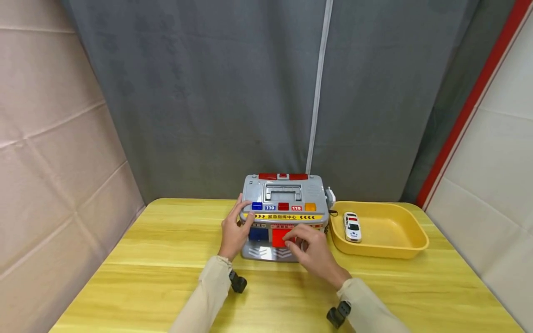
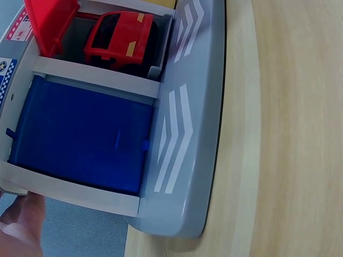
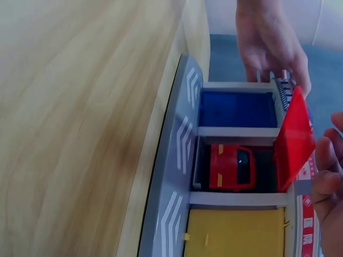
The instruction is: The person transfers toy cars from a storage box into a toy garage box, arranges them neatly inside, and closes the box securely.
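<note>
A grey toy garage (image 1: 254, 192) with red, blue and amber lights on top stands on the table. My left hand (image 1: 234, 233) grips its left end, thumb at the front and fingers over the upper edge. The red door (image 3: 295, 142) in the middle is swung up, and a red toy car (image 3: 230, 167) sits in that bay, its front facing outward. My right hand (image 1: 313, 249), fingers loosely bent, is beside the raised door; the right wrist view shows a gap between them. The blue door (image 2: 80, 134) and yellow door (image 3: 236, 230) are closed.
To the right of the garage, a yellow tray (image 1: 387, 250) holds a white toy police car (image 1: 352, 227). A white part with a dark cord (image 1: 330, 196) juts from the garage's right side. A grey curtain (image 1: 208, 115) hangs behind the wooden table (image 1: 166, 259).
</note>
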The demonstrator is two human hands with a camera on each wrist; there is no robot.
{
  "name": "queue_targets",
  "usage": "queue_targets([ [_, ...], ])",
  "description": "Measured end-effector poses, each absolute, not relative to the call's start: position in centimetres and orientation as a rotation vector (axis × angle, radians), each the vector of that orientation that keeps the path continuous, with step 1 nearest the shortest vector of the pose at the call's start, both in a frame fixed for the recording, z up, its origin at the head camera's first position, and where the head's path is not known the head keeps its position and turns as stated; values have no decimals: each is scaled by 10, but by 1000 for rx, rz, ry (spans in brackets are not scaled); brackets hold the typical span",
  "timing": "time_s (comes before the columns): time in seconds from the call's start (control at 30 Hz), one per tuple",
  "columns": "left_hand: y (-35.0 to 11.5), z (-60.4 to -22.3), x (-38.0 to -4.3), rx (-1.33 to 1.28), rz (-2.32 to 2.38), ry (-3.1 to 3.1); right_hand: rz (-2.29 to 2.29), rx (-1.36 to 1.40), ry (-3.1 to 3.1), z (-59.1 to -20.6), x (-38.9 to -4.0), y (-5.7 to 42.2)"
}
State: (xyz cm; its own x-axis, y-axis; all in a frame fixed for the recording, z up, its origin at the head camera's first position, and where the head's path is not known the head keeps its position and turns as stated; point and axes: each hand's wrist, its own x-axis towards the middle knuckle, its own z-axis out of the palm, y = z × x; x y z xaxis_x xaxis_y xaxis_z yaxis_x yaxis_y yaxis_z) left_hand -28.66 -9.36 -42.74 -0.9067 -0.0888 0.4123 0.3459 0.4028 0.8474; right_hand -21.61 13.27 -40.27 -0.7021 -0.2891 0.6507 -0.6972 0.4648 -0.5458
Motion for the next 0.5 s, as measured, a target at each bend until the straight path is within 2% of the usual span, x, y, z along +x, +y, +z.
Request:
queue_targets([
  [0.5,-94,-429,-286,-226,-1515,-2266,1004,748,-2273,-409,-228,133],
])
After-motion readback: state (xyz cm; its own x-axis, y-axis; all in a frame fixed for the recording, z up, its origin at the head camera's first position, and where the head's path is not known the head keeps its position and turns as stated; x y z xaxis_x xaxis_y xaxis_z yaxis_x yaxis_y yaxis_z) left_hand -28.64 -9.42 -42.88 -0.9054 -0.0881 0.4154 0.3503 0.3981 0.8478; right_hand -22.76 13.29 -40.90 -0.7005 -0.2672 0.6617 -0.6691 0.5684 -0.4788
